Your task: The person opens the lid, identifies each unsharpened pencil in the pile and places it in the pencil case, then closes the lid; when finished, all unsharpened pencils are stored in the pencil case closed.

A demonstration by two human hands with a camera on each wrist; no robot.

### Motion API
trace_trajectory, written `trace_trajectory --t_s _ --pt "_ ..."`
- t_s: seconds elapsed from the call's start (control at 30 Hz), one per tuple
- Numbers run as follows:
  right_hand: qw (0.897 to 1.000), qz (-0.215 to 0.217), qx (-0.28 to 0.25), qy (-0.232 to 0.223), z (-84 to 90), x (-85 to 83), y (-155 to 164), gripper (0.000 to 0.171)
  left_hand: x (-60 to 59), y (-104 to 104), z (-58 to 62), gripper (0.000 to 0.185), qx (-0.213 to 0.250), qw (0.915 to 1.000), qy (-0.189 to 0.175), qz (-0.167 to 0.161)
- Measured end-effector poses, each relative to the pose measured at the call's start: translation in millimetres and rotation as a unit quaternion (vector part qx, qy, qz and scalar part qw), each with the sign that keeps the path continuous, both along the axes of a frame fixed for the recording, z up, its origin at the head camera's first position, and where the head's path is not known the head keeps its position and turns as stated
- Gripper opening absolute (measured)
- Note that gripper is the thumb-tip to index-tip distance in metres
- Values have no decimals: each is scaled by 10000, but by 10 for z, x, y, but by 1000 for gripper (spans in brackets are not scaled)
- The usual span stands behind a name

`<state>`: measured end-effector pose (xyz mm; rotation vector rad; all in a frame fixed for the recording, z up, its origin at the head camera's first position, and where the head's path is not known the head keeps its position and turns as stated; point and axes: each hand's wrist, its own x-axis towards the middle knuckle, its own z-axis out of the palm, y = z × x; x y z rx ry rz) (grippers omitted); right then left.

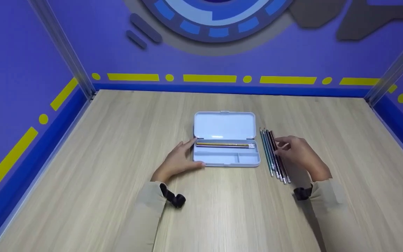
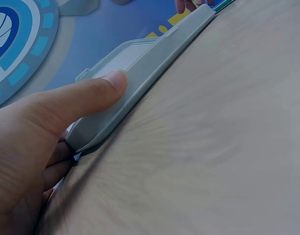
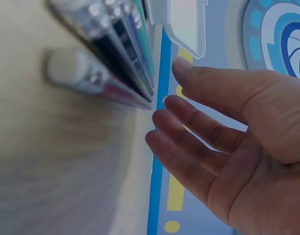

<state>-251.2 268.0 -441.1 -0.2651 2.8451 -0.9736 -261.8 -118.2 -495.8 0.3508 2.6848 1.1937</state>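
A pale blue pencil case (image 1: 215, 159) stands with its lid (image 1: 224, 125) raised at the back. Two striped pencils (image 1: 222, 145) lie lengthwise in its rear compartment, white erasers to the right. My left hand (image 1: 178, 161) holds the case's left end, with the thumb (image 2: 98, 93) against the front wall and fingers round the side. To the right of the case, several pencils (image 1: 271, 154) lie side by side on the table, eraser ends toward me. My right hand (image 1: 297, 152) is just over their right side. Nothing shows between its slightly bent fingers (image 3: 184, 161) in the right wrist view.
The case and loose pencils are on a wood-grain table (image 1: 117, 140). Blue walls with yellow dashes (image 1: 209, 78) enclose its back and sides. A small divider (image 1: 238, 158) splits the front compartment of the case. Each wrist wears a black strap (image 1: 177, 200).
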Motion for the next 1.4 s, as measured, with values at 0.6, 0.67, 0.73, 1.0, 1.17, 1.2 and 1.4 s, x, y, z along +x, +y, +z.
trace_trajectory --t_s 0.6,0.67,0.73,1.0,1.17,1.2,1.4 --pt "9979 147 -89 -631 -29 41 177 49 21 -8 26 99 33 10000 25 -55" --pt "9977 103 -64 -669 -32 43 177 46 23 -7 24 100 42 10000 37 -56" --pt "9976 84 -53 -679 -31 43 174 44 20 -6 19 101 43 10000 22 -58" --pt "9973 -177 -24 -715 -45 49 162 43 5 -4 9 102 64 10000 -3 -43" --pt "9959 -293 -106 -854 -55 52 161 43 7 -7 6 101 131 9999 31 -64" --pt "9959 -287 -127 -854 -58 51 165 43 9 -8 8 101 140 9999 29 -67" --pt "9936 -275 -504 -975 -77 59 193 45 13 -9 16 100 98 9998 130 -127"
